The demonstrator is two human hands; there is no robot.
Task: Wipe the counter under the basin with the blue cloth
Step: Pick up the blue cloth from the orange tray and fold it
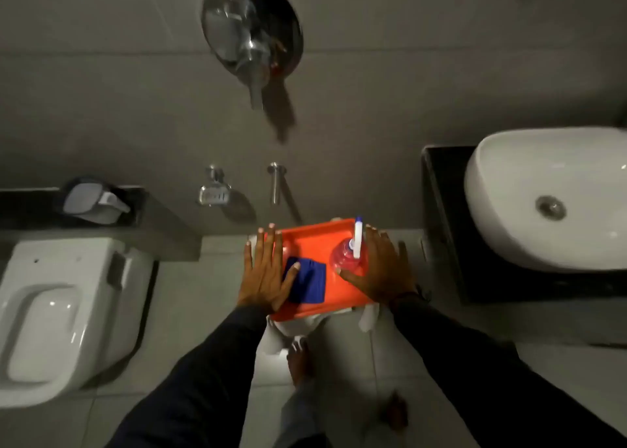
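Item one: my left hand, flat, fingers spread, holding nothing, over the left edge of an orange tray. The thumb tip overlaps the blue cloth, which lies folded in the tray just right of that hand.

Item two: my right hand, likewise splayed and empty, over the tray's right edge; a pink spray bottle stands just left of it, between both hands.

Item three: the white basin on its dark counter, well to the right of my right hand.

Item four: a toilet, far left of my left hand.
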